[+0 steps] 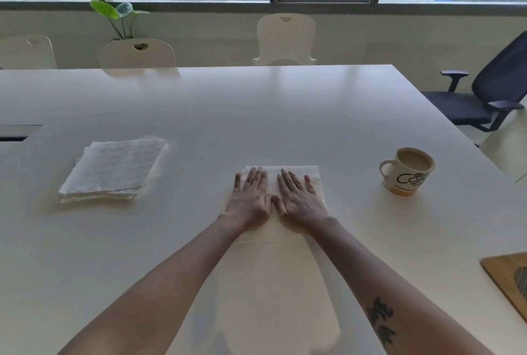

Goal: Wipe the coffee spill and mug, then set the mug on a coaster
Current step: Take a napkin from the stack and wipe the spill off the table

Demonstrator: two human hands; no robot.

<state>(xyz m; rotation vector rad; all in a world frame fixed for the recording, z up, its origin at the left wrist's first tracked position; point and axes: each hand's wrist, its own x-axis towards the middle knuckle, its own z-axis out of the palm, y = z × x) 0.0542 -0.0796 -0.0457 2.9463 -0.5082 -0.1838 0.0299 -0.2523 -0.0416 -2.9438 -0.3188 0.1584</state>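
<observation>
**Two flat palms on one paper towel**

Both hands, left hand point(251, 197) and right hand point(299, 199), lie spread and pressed flat on a white paper towel point(296, 176), thumbs touching. To the right, well apart, stands the full mug point(406, 170); its black lettering reads "Coff", the rest turned away. A wooden coaster point(510, 277), probably, sits at the table's point(285, 112) right edge. Bare tabletop separates the towel from a napkin stack point(114, 169) at left.

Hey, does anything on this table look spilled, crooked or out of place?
No spill shows. Both hands, left and right, press one paper towel flat. The napkin stack sits slightly fanned. The mug stands upright, full.
</observation>
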